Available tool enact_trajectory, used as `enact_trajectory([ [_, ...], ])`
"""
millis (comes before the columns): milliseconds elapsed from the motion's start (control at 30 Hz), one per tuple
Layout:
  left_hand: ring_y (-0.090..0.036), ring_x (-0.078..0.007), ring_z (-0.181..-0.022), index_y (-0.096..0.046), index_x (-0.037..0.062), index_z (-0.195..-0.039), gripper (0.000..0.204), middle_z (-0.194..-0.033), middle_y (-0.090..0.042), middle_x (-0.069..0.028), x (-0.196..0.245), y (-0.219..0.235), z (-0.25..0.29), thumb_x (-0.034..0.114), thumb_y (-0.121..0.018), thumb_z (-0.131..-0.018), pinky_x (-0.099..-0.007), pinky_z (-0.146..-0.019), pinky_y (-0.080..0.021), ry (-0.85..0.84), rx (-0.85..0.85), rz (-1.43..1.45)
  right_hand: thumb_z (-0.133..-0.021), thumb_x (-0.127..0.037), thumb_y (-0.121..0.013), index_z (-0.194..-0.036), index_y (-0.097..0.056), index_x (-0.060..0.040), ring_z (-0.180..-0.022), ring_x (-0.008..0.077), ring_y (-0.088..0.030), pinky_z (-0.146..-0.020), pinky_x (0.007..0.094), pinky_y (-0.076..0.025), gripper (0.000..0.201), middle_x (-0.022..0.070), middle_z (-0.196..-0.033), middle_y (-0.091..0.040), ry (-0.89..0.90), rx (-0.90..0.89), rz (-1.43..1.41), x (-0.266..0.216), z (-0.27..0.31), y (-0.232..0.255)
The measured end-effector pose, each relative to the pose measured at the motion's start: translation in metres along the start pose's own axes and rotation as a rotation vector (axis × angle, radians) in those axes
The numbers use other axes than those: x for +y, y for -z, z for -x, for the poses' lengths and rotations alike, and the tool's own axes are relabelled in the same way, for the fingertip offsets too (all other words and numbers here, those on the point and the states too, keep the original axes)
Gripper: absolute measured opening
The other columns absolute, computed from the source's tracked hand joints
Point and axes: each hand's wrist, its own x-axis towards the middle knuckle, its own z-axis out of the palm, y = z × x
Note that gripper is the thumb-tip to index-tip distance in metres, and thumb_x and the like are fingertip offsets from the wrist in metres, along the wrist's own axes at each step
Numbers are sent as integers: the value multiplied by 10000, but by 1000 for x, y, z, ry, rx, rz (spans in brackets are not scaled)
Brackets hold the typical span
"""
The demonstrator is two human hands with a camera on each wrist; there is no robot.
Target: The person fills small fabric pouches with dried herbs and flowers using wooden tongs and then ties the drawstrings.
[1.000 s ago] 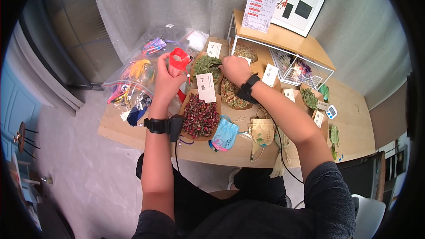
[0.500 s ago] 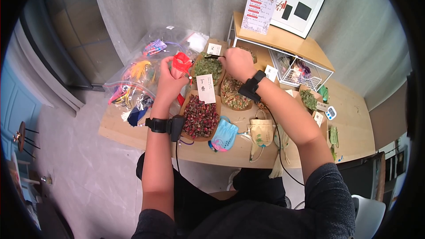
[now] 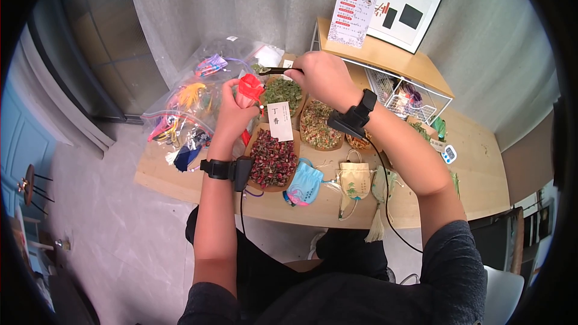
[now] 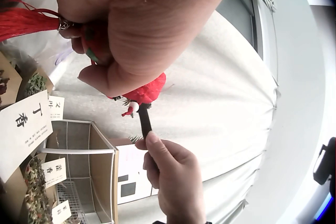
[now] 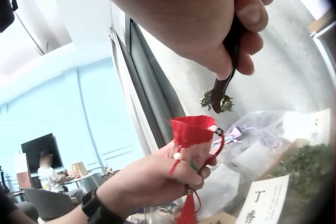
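Observation:
My left hand [image 3: 233, 111] grips a red drawstring pouch [image 5: 191, 132] by its body, its gathered mouth facing up and a red tassel [image 5: 187, 211] hanging below. Between the fingers and thumb of my right hand [image 3: 325, 78] are black tweezers [image 3: 278, 71]. Bits of dried green herb [image 5: 227, 103] cling at their tips, just above the pouch mouth in the right wrist view. Below lies a paper tray of green leaves [image 3: 283, 93]. Nearer me, a tray of dried rosebuds [image 3: 271, 159] has a lettered card [image 3: 279, 121] standing at its far end.
Clear plastic bags [image 3: 174, 108] with colourful pouches and tassels lie on the left. Blue [image 3: 304, 183] and cream [image 3: 354, 180] pouches rest near the front edge. Another herb tray [image 3: 321, 126] sits under my right forearm. At the back right stands a wooden-topped rack [image 3: 385, 54].
My right hand has lifted from the green leaves and moved up and back, bringing the tweezers with herb over to the red pouch. The left hand has shifted slightly right, still gripping the pouch.

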Motion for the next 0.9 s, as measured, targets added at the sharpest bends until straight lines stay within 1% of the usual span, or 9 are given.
enact_trajectory([
  [267, -578, -123, -961, -393, 78, -1429, 762, -1103, -570, -34, 5, -1, 2, -88, -693, -748, -280, -843, -493, 32, -33, 127, -895, -320, -733, -828, -759, -45, -790, 385, -687, -708, 482, -543, 284, 180, -786, -698, 85, -146, -12, -17, -8, 12],
  [367, -569, -95, -908, -396, 80, -1427, 766, -1104, -584, -14, 5, -4, 1, -133, -663, -741, -260, -796, -487, -44, -48, 168, -883, -315, -743, -825, -752, -43, -794, 390, -691, -695, 488, -543, 278, 179, -786, -698, 211, -226, 64, -24, -30, 16],
  [467, -552, -67, -867, -411, 80, -1412, 747, -1094, -599, 1, 4, -5, 1, -150, -643, -740, -246, -749, -474, -40, -107, 279, -839, -299, -781, -813, -746, -41, -793, 386, -700, -676, 489, -546, 261, 167, -790, -707, 357, -291, 92, -31, -54, 10],
  [567, -535, -60, -849, -435, 82, -1386, 719, -1053, -588, 13, 2, -3, 0, -168, -622, -739, -242, -737, -466, -21, -122, 241, -784, -286, -822, -814, -747, -54, -788, 379, -705, -670, 484, -550, 246, 149, -781, -712, 534, -289, 151, -38, -71, 11],
  [600, -551, -70, -869, -425, 83, -1389, 728, -1067, -593, 1, 2, -2, -1, -164, -633, -737, -251, -757, -479, -10, -123, 230, -750, -293, -842, -831, -749, -66, -807, 372, -710, -685, 475, -555, 258, 133, -800, -718, 539, -289, 202, -39, -75, 11],
  [700, -570, -83, -888, -407, 85, -1393, 746, -1085, -602, -17, 2, 2, -2, -156, -655, -733, -261, -782, -496, 5, -111, 228, -750, -301, -838, -850, -749, -75, -849, 363, -713, -710, 466, -557, 263, 121, -832, -723, 482, -283, 245, -31, -80, 40],
  [767, -545, -66, -850, -410, 89, -1391, 745, -1062, -598, -7, 3, 2, -2, -158, -655, -733, -247, -750, -479, -7, -87, 260, -800, -294, -818, -904, -766, -60, -878, 350, -715, -747, 446, -562, 261, 131, -875, -733, 417, -302, 180, -23, -75, 61],
  [867, -519, -63, -862, -485, 94, -1342, 664, -1051, -561, 31, 7, -1, 2, -156, -614, -740, -237, -746, -460, -25, -46, 282, -871, -307, -776, -969, -777, -27, -863, 350, -715, -767, 440, -564, 297, 154, -878, -734, 241, -352, 65, -20, -65, 79],
  [900, -539, -69, -875, -459, 92, -1361, 693, -1063, -574, 16, 7, 0, 1, -157, -629, -737, -245, -756, -474, -29, -57, 284, -872, -312, -773, -968, -777, -30, -857, 352, -715, -764, 443, -563, 298, 154, -871, -735, 205, -381, 57, -21, -64, 80],
])
